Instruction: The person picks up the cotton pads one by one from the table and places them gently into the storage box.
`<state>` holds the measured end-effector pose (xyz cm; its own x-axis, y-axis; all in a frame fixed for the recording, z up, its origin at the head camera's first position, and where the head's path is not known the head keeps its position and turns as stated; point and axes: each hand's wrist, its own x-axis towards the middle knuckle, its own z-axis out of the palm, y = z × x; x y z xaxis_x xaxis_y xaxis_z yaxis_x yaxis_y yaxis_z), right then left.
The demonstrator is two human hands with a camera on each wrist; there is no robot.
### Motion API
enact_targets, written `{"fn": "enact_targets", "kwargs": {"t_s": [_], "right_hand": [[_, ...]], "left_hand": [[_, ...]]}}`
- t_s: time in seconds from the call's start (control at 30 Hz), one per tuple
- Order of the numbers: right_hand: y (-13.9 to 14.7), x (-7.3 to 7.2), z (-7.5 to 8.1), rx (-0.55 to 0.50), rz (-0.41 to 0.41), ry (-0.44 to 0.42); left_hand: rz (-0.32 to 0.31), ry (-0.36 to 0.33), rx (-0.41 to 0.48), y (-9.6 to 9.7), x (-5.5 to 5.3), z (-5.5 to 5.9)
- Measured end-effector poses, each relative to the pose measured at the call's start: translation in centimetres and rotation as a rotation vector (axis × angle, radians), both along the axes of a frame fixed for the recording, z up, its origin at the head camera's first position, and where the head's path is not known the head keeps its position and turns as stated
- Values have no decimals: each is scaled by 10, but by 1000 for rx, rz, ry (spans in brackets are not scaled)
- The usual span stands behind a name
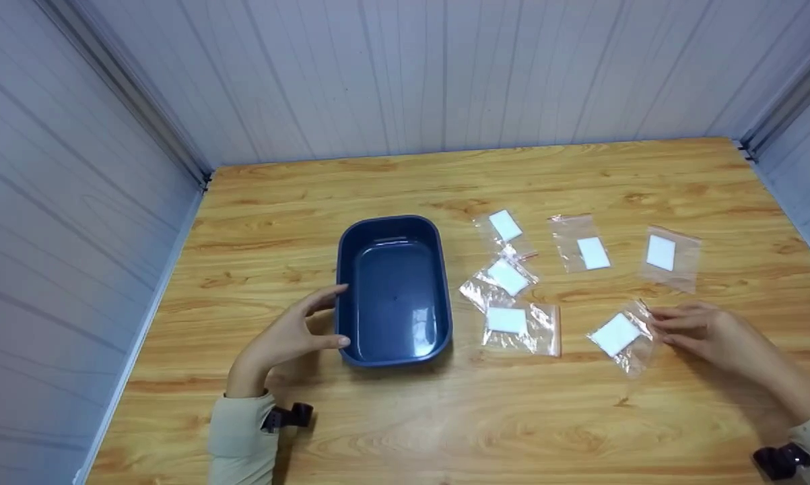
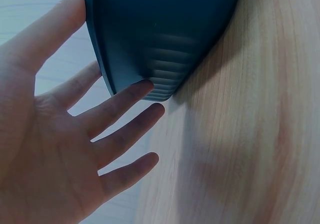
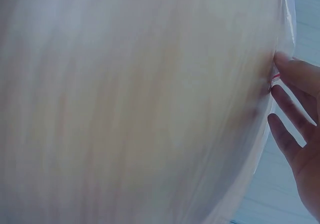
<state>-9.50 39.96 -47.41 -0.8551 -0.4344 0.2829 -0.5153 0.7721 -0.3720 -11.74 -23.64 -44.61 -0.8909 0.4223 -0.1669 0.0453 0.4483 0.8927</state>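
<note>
A dark blue plastic tub [image 1: 394,296] stands on the wooden table. At its left rim is my left hand [image 1: 287,335], thumb and a finger touching the edge. In the left wrist view the fingers of that left hand [image 2: 75,129] are spread and fairly straight beside the tub's ribbed outer wall [image 2: 170,59]. On the right, my right hand [image 1: 707,330] pinches the edge of a clear zip bag [image 1: 637,357] with a white rectangular piece [image 1: 615,335] inside. The right wrist view shows the fingertips of the right hand [image 3: 302,114] at the bag's red-lined edge.
Between the tub and the right hand lie several similar zip bags, among them a lower one [image 1: 543,330], an upper one [image 1: 569,232] and one at far right [image 1: 684,263]. Two overlap near the tub. Pale panel walls [image 1: 405,74] border the table [image 1: 277,209].
</note>
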Motion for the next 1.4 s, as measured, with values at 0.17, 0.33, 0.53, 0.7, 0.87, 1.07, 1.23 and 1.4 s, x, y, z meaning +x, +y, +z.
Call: {"fn": "enact_targets", "kwargs": {"t_s": [0.17, 0.33, 0.53, 0.7, 0.87, 1.07, 1.23, 1.4], "right_hand": [[0, -1, 2, 19, -28, -54], [1, -1, 2, 6, -68, -107], [4, -2, 3, -46, -99, -140], [4, -1, 4, -77, -100, -116], [3, 1, 6, -72, -151, -117], [-1, 6, 12, -91, -183, -131], [-7, 10, 19, -126, -235, -145], [-16, 14, 25, -133, -318, -108]], "left_hand": [[1, -5, 8, 0, 0, -1], [14, -5, -15, 1, 0, 0], [17, 4, -20, 1, -1, 1], [7, 3, -2, 1, -2, 0], [-3, -17, 46, 0, -1, -1], [1, -26, 41, 0, 0, -1], [0, -21, 21, 0, 0, -1], [5, -24, 17, 0, 0, 0]]}}
